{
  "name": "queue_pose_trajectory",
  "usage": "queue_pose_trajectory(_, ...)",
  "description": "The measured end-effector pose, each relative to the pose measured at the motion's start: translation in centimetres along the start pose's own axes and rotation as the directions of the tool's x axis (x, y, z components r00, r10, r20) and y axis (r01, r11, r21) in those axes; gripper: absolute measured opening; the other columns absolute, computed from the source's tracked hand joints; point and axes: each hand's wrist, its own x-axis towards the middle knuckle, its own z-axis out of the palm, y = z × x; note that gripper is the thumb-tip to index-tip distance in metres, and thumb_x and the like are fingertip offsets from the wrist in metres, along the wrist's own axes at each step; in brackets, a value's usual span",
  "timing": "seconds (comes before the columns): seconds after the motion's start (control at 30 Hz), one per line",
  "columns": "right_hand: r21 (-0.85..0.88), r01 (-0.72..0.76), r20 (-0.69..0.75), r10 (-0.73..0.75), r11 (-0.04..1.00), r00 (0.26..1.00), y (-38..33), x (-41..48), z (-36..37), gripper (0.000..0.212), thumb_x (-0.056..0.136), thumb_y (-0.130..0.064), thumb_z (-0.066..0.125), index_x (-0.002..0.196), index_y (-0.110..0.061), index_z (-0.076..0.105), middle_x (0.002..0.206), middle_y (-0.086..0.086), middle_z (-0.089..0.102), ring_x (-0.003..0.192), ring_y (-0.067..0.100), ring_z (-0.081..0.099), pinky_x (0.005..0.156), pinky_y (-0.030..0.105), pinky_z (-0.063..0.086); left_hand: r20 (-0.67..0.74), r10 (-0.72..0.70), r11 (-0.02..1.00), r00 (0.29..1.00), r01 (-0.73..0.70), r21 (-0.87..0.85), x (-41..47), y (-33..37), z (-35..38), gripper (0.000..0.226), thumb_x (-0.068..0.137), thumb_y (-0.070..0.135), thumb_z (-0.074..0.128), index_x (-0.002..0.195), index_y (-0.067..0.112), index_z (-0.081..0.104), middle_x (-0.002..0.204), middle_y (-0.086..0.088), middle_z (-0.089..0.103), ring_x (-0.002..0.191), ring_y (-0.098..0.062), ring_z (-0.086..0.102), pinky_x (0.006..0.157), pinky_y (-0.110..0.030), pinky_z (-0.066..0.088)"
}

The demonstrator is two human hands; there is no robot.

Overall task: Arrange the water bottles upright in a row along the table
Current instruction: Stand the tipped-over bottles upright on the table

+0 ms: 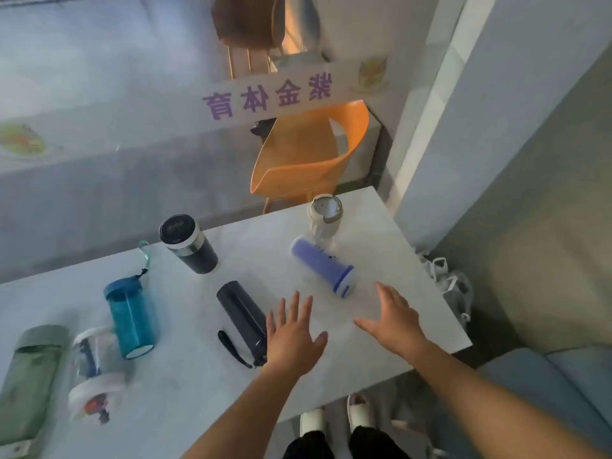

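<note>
Above table, empty left hand

Dim, cool, flat daylight; soft haze over whole view. Warm glow far beyond hands, top centre. Counter pale, mild sheen, shadows faint and diffuse. Motion blur on purple bottle just ahead of hands and on clear bottle far left of them. Wide-angle bending at edges; wall lines right of hands lean.
</note>
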Motion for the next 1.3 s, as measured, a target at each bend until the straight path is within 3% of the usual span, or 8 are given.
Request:
queue_pose_trajectory(0.1, -0.004, 0.027, -0.008, -0.027, 1.000, 1.000, -0.6, 2.9, -0.3, 0.101, 0.077, -0.062, 0.067, 0.153, -0.023, 0.014, 0.160, 0.004, 0.018, 0.145, 0.025, 0.024, 0.112, 0.045, 0.028, -0.041, -0.027, 0.999, 0.999, 0.029, 0.040, -0.1, -0.3, -0.5, 0.077, 0.096, 0.060, 0.035, 0.154, 0.036, -0.009, 0.163, 0.005, -0.020, 0.150, -0.024, -0.020, 0.121, -0.048, -0.015)
queue_pose_trajectory(0.2, 0.019, 0.080, 0.000, -0.080, 0.997, 0.997, -1.6, 5.4, 0.0, 0.100, 0.076, -0.059, 0.069, 0.152, -0.018, 0.020, 0.158, 0.007, 0.023, 0.142, 0.026, 0.028, 0.109, 0.044, 0.032, -0.116, -0.152, 0.988, 0.982, 0.153, 0.002, -1.0, -0.8, -0.9, 0.076, 0.096, 0.059, 0.036, 0.155, 0.035, -0.006, 0.164, 0.004, -0.016, 0.151, -0.024, -0.019, 0.121, -0.047, -0.013)
queue_pose_trajectory(0.4, -0.001, 0.192, 0.007, -0.192, 0.981, 0.981, -2.0, 8.9, 1.4, 0.093, 0.073, -0.053, 0.071, 0.146, -0.016, 0.028, 0.148, 0.009, 0.036, 0.134, 0.030, 0.039, 0.102, 0.046, 0.039, -0.144, -0.478, 0.874, 0.866, 0.454, -0.174, -3.7, -1.0, 0.3, 0.076, 0.095, 0.057, 0.040, 0.156, 0.035, 0.000, 0.165, 0.005, -0.015, 0.151, -0.023, -0.016, 0.123, -0.045, -0.009)
queue_pose_trajectory(0.6, 0.062, 0.235, 0.060, -0.239, 0.970, 0.969, -2.0, 9.9, 1.9, 0.090, 0.071, -0.040, 0.074, 0.145, -0.015, 0.030, 0.133, 0.015, 0.047, 0.117, 0.037, 0.051, 0.092, 0.045, 0.045, -0.126, -0.602, 0.787, 0.788, 0.560, -0.260, -4.9, -0.3, 1.5, 0.078, 0.094, 0.059, 0.042, 0.155, 0.035, 0.000, 0.165, 0.004, -0.010, 0.152, -0.024, -0.008, 0.124, -0.045, -0.001)
queue_pose_trajectory(0.83, 0.086, 0.370, -0.040, -0.368, 0.925, 0.929, -2.2, 7.9, -1.0, 0.086, 0.070, -0.036, 0.078, 0.145, -0.017, 0.038, 0.137, 0.010, 0.047, 0.121, 0.032, 0.044, 0.091, 0.039, 0.045, -0.133, -0.598, 0.778, 0.791, 0.531, -0.336, -4.1, 0.1, 1.1, 0.081, 0.093, 0.060, 0.044, 0.156, 0.033, 0.000, 0.165, 0.003, -0.009, 0.152, -0.024, -0.007, 0.124, -0.045, -0.001)
queue_pose_trajectory(0.97, 0.010, 0.508, -0.123, -0.503, 0.861, 0.855, -3.0, 6.3, -4.5, 0.079, 0.068, -0.037, 0.082, 0.137, -0.026, 0.046, 0.128, 0.004, 0.052, 0.110, 0.027, 0.049, 0.083, 0.039, 0.052, -0.154, -0.549, 0.809, 0.821, 0.476, -0.345, -3.0, -0.1, 0.6, 0.081, 0.092, 0.058, 0.046, 0.156, 0.031, 0.003, 0.165, 0.002, -0.007, 0.152, -0.024, -0.007, 0.124, -0.046, -0.001)
queue_pose_trajectory(1.07, -0.087, 0.559, -0.084, -0.565, 0.825, 0.821, -4.4, 5.1, -7.8, 0.073, 0.068, -0.036, 0.079, 0.134, -0.030, 0.047, 0.123, 0.003, 0.053, 0.106, 0.028, 0.048, 0.084, 0.038, 0.049, -0.182, -0.523, 0.830, 0.833, 0.450, -0.329, -2.6, -0.7, 0.8, 0.083, 0.090, 0.056, 0.047, 0.156, 0.030, 0.002, 0.165, 0.001, -0.004, 0.152, -0.025, -0.007, 0.123, -0.049, -0.002)
queue_pose_trajectory(1.3, -0.238, 0.481, 0.073, -0.478, 0.844, 0.875, -5.8, 2.8, -12.0, 0.076, 0.073, -0.032, 0.073, 0.141, -0.033, 0.039, 0.129, 0.006, 0.048, 0.114, 0.030, 0.045, 0.091, 0.038, 0.046, -0.185, -0.436, 0.884, 0.881, 0.380, -0.271, -2.9, -2.3, 2.1, 0.085, 0.090, 0.051, 0.049, 0.156, 0.026, 0.001, 0.165, -0.002, -0.006, 0.151, -0.027, -0.010, 0.123, -0.047, -0.002)
